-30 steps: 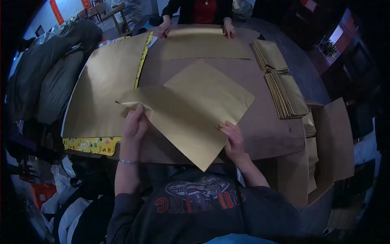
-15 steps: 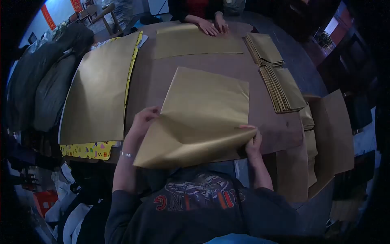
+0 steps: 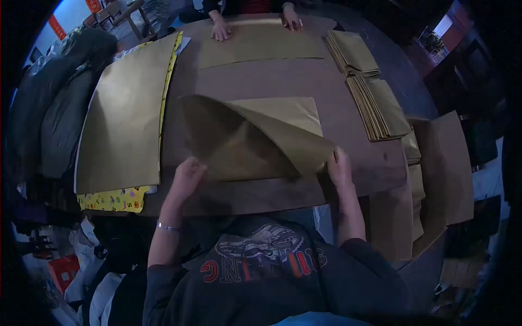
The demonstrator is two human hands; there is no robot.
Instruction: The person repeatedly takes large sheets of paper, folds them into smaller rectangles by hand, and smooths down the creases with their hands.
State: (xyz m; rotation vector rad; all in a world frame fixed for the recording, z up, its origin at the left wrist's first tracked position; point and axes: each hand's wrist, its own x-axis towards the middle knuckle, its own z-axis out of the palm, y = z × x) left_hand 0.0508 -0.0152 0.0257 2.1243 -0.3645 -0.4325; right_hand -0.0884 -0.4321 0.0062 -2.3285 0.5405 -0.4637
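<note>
Between both hands (image 3: 340,168) — curled gold paper (image 3: 244,149), lengthwise left to right.

I see a dark sweatshirt (image 3: 272,299) with a pale, shoe-like print (image 3: 261,242); beneath the print runs bold lettering (image 3: 234,271), partly red-edged. Left of it, a silvery bracelet (image 3: 167,227) circles one wrist (image 3: 174,212); dark sleeves (image 3: 160,282) flank the print.

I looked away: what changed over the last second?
The gold sheet, cornerwise before, has swung clockwise, its left part now curled high. The right hand holds its right side; the left hand is now at its near edge. Leftmost sheet and folded bundles stayed.
</note>
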